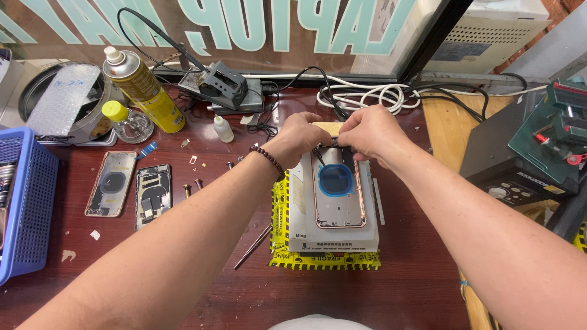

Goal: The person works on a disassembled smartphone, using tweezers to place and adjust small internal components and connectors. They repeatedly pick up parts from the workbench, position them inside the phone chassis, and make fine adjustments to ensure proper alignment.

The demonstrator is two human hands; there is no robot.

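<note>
- Lying flat on a grey block [333, 235], a phone housing [339, 195] with a copper-coloured frame shows a blue ring in its upper half.
- The grey block rests on a pad edged with yellow and black tape [324, 260], near the middle of the dark red worktop [403, 287].
- The left hand [296, 137] sits at the top edge of the phone housing. Its grip is closed on a thin dark tool [318, 154], whose tip touches the housing's upper left corner. A dark bead bracelet [269, 160] circles the wrist.
- The right hand [367, 131] sits just beside the left, over the top right of the housing. Its fingers are curled down onto the top edge; what they pinch cannot be told.
- A slim metal rod [252, 247] lies on the worktop just left of the pad.
- Two opened phone backs [131, 189] lie side by side, well apart to the left, with small screws [192, 185] near them.
- A blue basket [27, 208] stands at the far left edge.
- A yellow spray can [143, 91], a small clear bottle with a yellow cap [125, 119] and a small white dropper bottle [223, 128] stand at the back left.
- A black tool stand [223, 85] and a coiled white cable [370, 96] lie along the back edge.
</note>
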